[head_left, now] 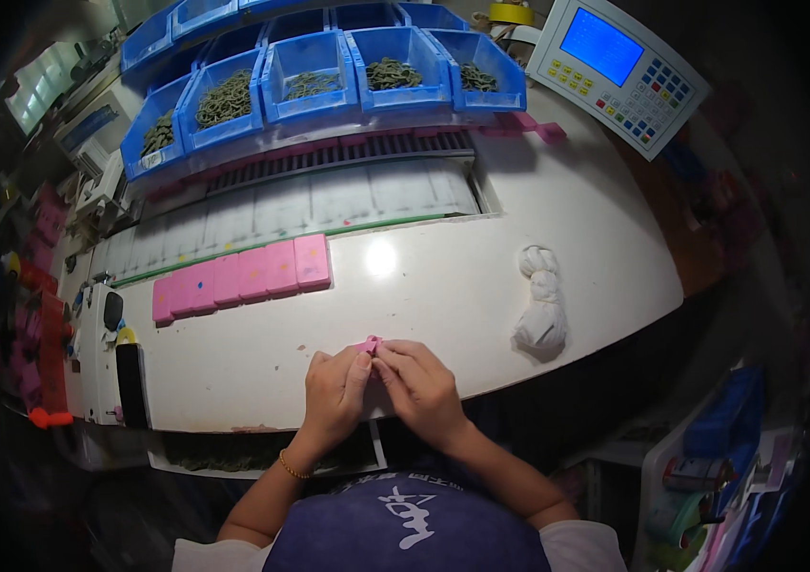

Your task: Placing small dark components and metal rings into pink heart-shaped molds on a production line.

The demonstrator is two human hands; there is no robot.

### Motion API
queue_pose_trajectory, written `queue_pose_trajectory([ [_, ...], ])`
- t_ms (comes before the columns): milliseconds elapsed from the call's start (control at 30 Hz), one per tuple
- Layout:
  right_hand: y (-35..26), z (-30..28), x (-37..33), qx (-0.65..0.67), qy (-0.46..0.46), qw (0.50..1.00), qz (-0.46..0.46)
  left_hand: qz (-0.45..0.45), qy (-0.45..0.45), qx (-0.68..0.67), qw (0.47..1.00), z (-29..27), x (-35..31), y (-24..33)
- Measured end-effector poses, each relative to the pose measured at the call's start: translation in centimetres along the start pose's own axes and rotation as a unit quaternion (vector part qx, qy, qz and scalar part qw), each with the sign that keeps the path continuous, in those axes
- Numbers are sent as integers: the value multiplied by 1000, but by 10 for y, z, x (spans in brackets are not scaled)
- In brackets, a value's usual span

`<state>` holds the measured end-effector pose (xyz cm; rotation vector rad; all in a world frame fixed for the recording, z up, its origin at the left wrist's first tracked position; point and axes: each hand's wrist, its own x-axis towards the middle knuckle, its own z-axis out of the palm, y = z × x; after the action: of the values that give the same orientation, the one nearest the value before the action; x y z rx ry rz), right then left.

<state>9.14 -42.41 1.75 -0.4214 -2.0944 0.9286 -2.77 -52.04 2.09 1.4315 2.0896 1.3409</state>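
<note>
Near the table's front edge, my left hand (334, 389) and my right hand (418, 389) meet with their fingertips pinched together. Between them is a small pink piece (373, 341), mostly covered by fingers and thumbs; its exact kind cannot be made out. Both hands are closed on it. Beyond my left hand lies a row of several flat pink blocks (240, 278), set side by side. To the right of my right hand rests a white knotted cloth-like bundle (543, 303).
Behind the blocks runs a pale slatted conveyor-like strip (300, 202). Blue bins (308, 99) with dark green pieces line the back. A control panel (615, 71) stands at back right. Under the white table (605, 238), an open drawer (262, 461) holds dark green pieces.
</note>
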Motion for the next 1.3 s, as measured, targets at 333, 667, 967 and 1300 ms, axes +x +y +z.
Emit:
queue_pose_trajectory([
  [333, 6, 9, -1, 121, 99, 975, 159, -32, 28, 16, 999, 2, -2, -1],
  [667, 14, 8, 8, -59, 64, 983, 164, -17, 75, 40, 996, -2, -9, -1],
  [967, -4, 3, -24, 382, -119, 878, 262, -189, 165, -331, 910, -10, -12, -24],
  [1300, -13, 9, -36, 391, -111, 901, 153, -323, 67, -743, 583, -18, 11, 15],
])
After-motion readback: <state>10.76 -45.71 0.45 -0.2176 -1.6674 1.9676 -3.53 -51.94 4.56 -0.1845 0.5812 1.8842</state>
